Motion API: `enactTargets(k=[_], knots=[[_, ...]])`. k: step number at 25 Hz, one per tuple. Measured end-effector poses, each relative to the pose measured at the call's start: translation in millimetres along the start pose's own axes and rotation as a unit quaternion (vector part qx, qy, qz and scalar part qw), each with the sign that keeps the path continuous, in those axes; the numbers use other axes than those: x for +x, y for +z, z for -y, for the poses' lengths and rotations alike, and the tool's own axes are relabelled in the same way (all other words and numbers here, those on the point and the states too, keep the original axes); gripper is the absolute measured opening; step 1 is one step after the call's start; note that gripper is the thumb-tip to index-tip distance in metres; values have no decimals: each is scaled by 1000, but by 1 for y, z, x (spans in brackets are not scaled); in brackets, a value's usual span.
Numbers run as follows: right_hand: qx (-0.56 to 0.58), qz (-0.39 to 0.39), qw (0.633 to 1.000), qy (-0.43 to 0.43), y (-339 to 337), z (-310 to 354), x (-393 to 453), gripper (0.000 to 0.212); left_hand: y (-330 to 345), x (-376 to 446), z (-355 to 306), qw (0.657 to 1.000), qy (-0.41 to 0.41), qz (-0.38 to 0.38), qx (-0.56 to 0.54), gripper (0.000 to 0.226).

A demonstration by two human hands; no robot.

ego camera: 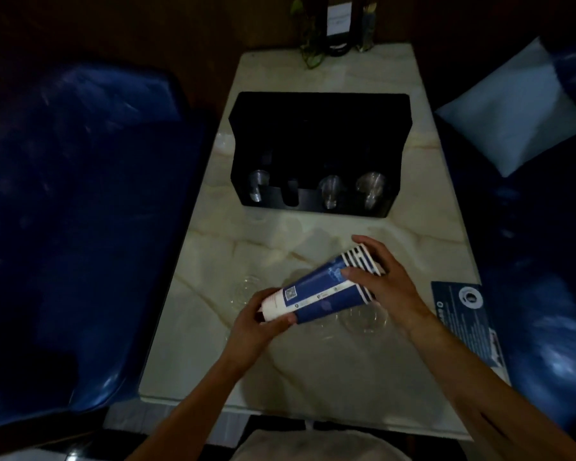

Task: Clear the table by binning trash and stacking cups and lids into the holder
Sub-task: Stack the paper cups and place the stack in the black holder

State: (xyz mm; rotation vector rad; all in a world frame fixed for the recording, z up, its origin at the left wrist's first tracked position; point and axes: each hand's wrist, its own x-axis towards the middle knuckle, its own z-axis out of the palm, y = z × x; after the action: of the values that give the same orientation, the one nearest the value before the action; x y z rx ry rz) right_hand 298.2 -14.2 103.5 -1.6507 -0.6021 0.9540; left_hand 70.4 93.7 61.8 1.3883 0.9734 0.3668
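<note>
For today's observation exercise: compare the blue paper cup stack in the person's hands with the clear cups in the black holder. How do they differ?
The blue paper cup stack is opaque, printed blue and white; the clear cups are see-through. The stack is held above the table, tilted, by the left hand and right hand; the clear cups sit untouched in slots of the holder. Both are nested disposable cups.
</note>
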Motion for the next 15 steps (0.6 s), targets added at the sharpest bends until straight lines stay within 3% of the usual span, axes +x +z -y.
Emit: enactTargets(k=[3,5,9,15], knots=[[166,-29,981,94,16,1,6,48,-1,21,-17,984,-53,-56,-158,63],[216,-32,965,147,30,2,11,50,-5,41,-26,967,-69,-104,-223,64],[208,34,959,188,64,-1,21,50,-24,80,-40,944,-71,-155,-281,56],[90,139,978,127,91,6,58,64,-65,119,-67,967,-116,-64,-218,60]])
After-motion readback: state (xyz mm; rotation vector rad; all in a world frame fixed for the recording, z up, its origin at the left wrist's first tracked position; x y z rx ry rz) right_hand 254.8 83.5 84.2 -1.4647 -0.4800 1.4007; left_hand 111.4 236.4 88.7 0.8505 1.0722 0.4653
